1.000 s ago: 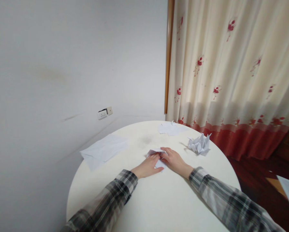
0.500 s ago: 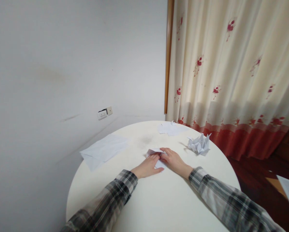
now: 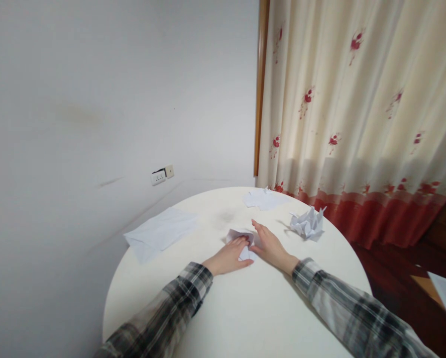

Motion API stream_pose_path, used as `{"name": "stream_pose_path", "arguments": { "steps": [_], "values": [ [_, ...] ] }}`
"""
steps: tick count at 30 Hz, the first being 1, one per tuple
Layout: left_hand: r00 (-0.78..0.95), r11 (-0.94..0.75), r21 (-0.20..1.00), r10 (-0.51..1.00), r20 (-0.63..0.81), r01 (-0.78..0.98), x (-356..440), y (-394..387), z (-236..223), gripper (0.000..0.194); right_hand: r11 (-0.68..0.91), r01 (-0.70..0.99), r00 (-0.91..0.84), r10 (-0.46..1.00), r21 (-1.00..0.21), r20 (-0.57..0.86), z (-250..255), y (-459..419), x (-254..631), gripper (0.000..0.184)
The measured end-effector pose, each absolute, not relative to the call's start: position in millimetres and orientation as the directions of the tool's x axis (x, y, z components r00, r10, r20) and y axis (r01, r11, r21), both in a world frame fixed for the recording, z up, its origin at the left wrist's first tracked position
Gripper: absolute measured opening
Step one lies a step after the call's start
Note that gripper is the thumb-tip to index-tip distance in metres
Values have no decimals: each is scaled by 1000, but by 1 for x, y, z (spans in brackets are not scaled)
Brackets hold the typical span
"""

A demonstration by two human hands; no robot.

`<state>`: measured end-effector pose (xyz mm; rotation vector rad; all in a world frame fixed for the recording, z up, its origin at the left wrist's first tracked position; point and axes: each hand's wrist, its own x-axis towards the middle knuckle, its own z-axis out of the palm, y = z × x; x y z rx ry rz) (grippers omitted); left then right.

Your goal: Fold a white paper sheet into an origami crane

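A small piece of folded white paper (image 3: 245,252) lies on the round white table, its far flap standing up a little. Across it rests my left hand (image 3: 229,256), fingers laid flat and pressing it to the table, thumb pointing right along the near edge. My right hand (image 3: 272,247) is at the paper's right side with its fingers stretched out beyond the flap; its thumb is at the paper's right edge, and I cannot tell whether it touches. Part of the paper is hidden under my left hand.
On the white table (image 3: 275,308) a cluster of folded paper pieces (image 3: 308,223) sits at the right. Flat white sheets (image 3: 165,231) lie at the left, and more paper (image 3: 264,199) at the far edge. A wall with a socket (image 3: 158,177) and a flowered curtain (image 3: 338,99) stand behind.
The fingers of my right hand have come off the paper's raised flap and straightened outward. My left hand has stayed flat on the paper.
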<state>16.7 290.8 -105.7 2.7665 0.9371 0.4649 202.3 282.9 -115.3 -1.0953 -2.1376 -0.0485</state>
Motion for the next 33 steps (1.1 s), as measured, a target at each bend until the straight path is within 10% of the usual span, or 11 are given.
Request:
{"name": "stream_pose_path", "arguments": {
  "steps": [6, 33],
  "values": [
    [742, -773, 271, 630, 228, 573, 16, 290, -105, 54, 563, 713, -349, 802, -417, 486, -130, 296, 211, 74],
    [467, -652, 409, 751, 467, 639, 37, 300, -117, 17, 600, 722, -363, 753, -346, 549, -138, 297, 192, 72]
  ]
}}
